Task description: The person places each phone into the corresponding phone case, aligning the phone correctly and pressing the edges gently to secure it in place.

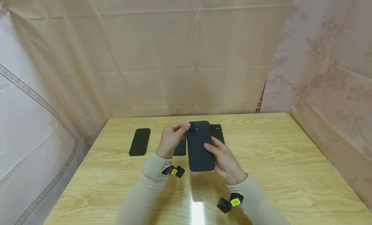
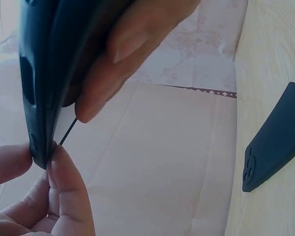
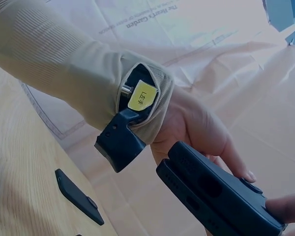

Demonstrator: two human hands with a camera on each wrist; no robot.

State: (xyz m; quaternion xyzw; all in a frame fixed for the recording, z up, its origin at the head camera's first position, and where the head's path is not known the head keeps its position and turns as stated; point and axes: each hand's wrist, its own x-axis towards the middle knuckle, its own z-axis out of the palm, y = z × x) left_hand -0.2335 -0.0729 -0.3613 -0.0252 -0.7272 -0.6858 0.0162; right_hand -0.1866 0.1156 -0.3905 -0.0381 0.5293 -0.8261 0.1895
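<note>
A dark phone case [image 1: 200, 150] with a camera opening is held upright above the table, back toward me. The right wrist view shows a phone [image 3: 179, 201] against the case, their bottom ends standing slightly apart. My left hand [image 1: 171, 139] pinches the upper left corner beside the camera; in the left wrist view its thumb and finger close on that corner. My right hand [image 1: 226, 162] grips the lower right side, thumb on the back and fingers behind. How far the case is off the phone at the top cannot be told.
A black phone [image 1: 139, 142] lies on the table [image 1: 96, 183] at the left. Another dark phone [image 1: 180, 148] is partly hidden behind my left hand, and a third [image 1: 218, 133] behind the held case. A beige curtain [image 1: 186, 57] hangs behind the table.
</note>
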